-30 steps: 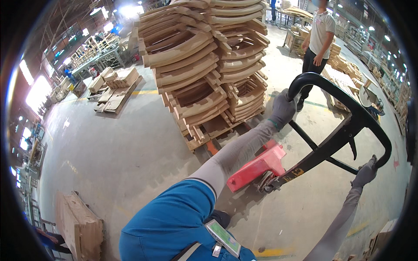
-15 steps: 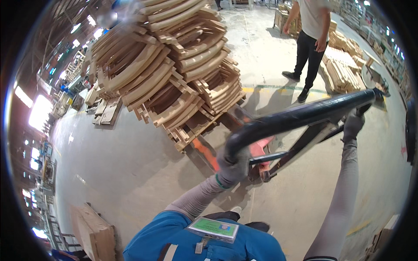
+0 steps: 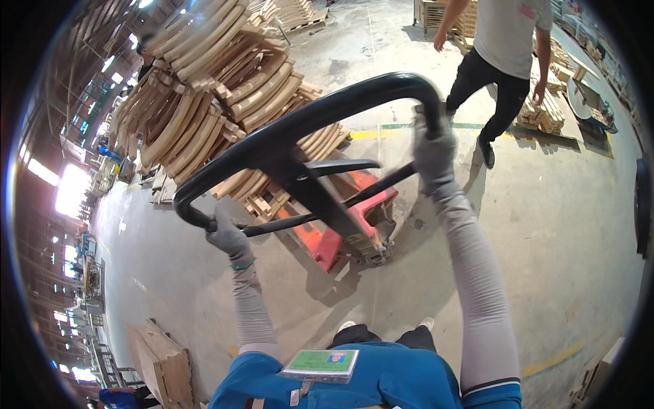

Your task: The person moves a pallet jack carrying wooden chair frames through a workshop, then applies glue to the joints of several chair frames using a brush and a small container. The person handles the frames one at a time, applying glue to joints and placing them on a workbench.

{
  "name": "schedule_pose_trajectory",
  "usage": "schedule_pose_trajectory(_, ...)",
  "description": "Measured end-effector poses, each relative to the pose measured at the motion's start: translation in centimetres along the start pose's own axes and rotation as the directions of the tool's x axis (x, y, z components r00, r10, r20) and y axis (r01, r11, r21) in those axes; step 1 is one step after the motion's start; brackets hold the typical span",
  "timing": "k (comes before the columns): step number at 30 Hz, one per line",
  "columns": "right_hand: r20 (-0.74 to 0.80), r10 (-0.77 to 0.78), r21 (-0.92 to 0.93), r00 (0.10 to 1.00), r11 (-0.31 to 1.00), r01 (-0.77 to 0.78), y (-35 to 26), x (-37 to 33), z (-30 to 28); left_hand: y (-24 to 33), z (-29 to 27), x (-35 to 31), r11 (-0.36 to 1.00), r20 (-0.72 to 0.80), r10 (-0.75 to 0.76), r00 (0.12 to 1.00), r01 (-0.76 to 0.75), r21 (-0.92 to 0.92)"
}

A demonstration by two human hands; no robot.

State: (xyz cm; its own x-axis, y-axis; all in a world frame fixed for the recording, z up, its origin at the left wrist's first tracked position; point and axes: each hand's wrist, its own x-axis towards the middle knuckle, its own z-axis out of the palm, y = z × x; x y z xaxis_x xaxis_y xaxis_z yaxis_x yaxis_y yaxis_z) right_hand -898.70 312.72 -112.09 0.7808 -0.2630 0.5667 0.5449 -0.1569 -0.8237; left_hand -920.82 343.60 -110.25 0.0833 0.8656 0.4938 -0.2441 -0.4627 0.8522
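Note:
My gloved left hand [image 3: 230, 238] is wrapped round the lower left corner of a black looped pallet jack handle [image 3: 272, 140]. The right side of that loop is gripped by my gloved right hand [image 3: 434, 160], farther forward than the left. From the handle a dark shaft runs down to the red pallet jack base [image 3: 330, 249], which stands on the floor ahead of my feet. Its forks reach under a wooden pallet loaded with a tall stack of curved wooden frames [image 3: 197, 116]. The handle hides part of the stack.
A person [image 3: 504, 61] in a light shirt and dark trousers stands ahead on the right, near the load. Behind them lie piles of wood strips [image 3: 541, 116]. A wooden block or box [image 3: 163, 368] sits on the floor at my lower left. Workbenches line the far left.
The handle has swung left, and both hands have moved left with it. The jack base and loaded pallet appear farther left. The person ahead has changed stance and appears nearer.

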Motion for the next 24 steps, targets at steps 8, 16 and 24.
schedule_pose_trajectory(8,0.102,-0.141,0.12,0.985,0.984,0.128,1.7,2.2,-4.2,0.3,5.8,-2.2,0.991,-0.043,-0.033,0.999,0.038,0.13)
schedule_pose_trajectory(16,0.232,-0.323,0.429,0.917,0.881,0.201,4.4,0.1,-6.1,-8.1,14.1,3.9,0.988,0.177,0.11,0.978,-0.127,0.092)
schedule_pose_trajectory(24,0.217,-0.304,0.412,0.928,0.89,0.195,10.8,5.3,-4.3,-11.6,19.7,1.8,0.941,-0.019,0.047,0.999,-0.037,0.338)
